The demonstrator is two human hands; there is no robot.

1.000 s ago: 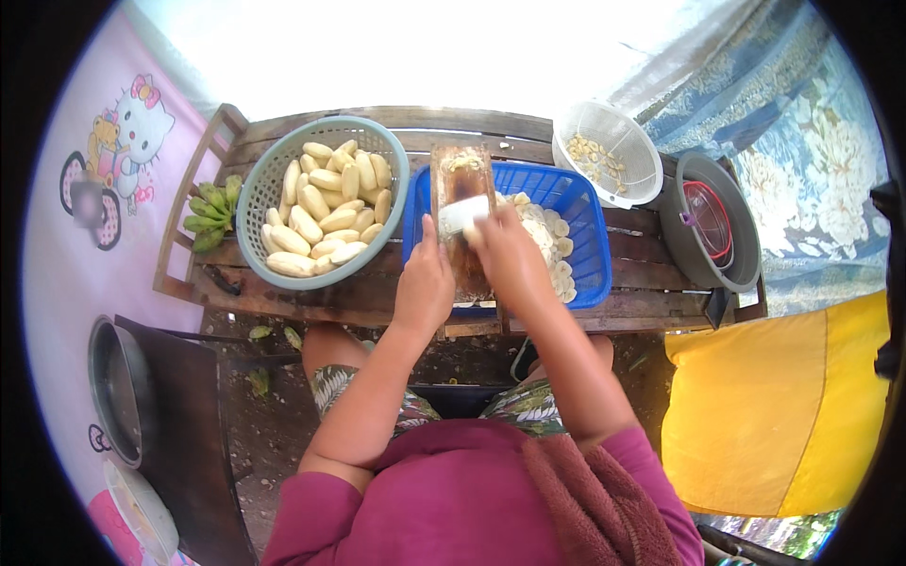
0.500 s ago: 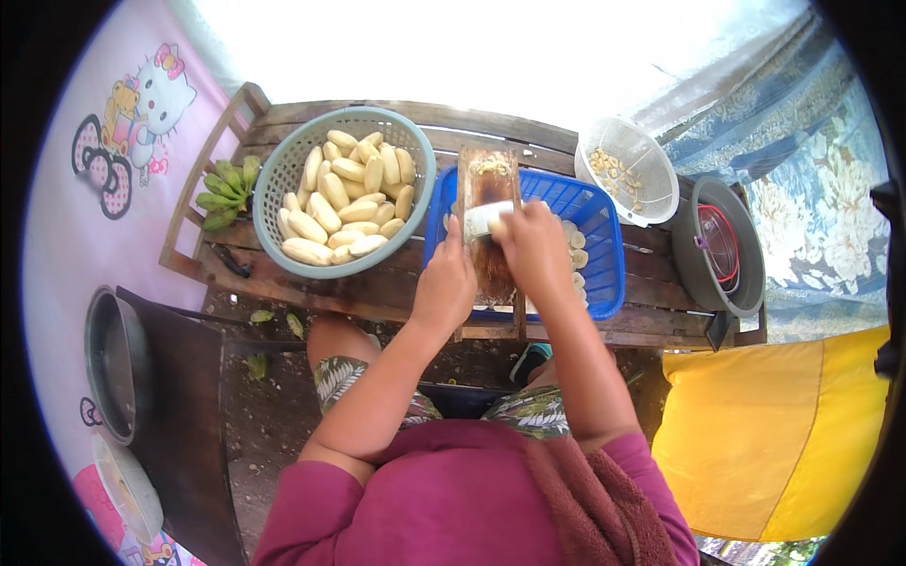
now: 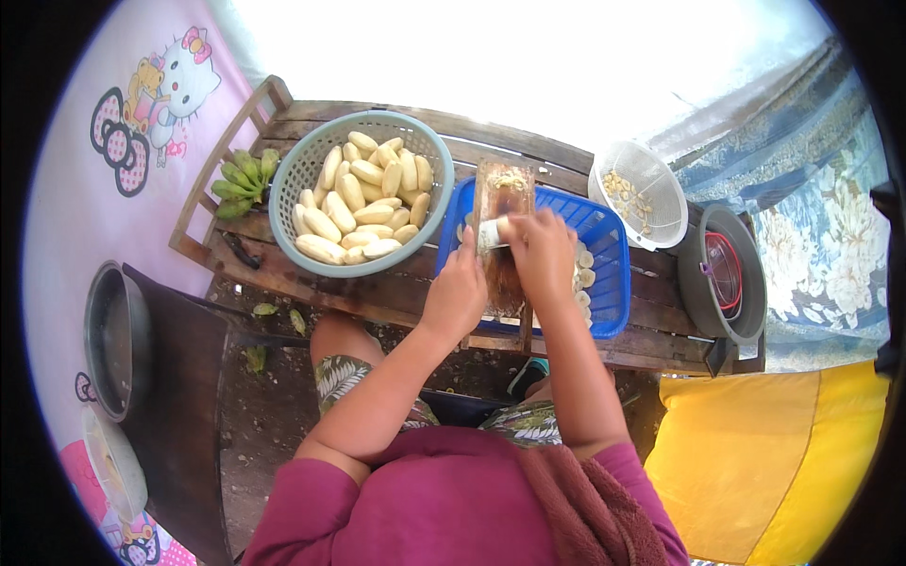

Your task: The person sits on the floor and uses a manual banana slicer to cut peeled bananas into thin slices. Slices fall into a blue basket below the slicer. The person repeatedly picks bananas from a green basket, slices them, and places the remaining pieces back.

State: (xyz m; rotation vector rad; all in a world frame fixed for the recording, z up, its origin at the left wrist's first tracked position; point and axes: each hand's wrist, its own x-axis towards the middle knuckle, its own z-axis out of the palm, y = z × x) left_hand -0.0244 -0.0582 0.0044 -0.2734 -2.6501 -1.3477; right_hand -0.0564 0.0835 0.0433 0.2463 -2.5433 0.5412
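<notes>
A wooden slicer board [image 3: 507,276] lies lengthwise across a blue plastic basket [image 3: 618,283]. My left hand [image 3: 457,291] grips its left edge, the thumb side pointing up along the board. My right hand [image 3: 542,253] is closed over the board's pale blade area [image 3: 488,234], holding a peeled banana [image 3: 504,229] mostly hidden by the fingers. Bits of pale pulp [image 3: 510,179] stick to the board's far end. Round banana slices [image 3: 583,278] lie in the basket to the right of the board. Left of it, a grey-green colander [image 3: 283,203] holds many whole peeled bananas [image 3: 363,198].
Everything stands on a slatted wooden bench [image 3: 387,300]. Green unpeeled bananas [image 3: 243,181] lie at its left end. To the right are a white strainer [image 3: 651,222] with small pieces inside and a grey basin [image 3: 755,311] holding a red-rimmed strainer [image 3: 725,274]. A yellow cloth [image 3: 746,453] hangs nearby.
The whole view has shifted, so the bench and its things sit slightly farther right. Both hands keep their hold at the slicer board, with the right hand still over the blade area.
</notes>
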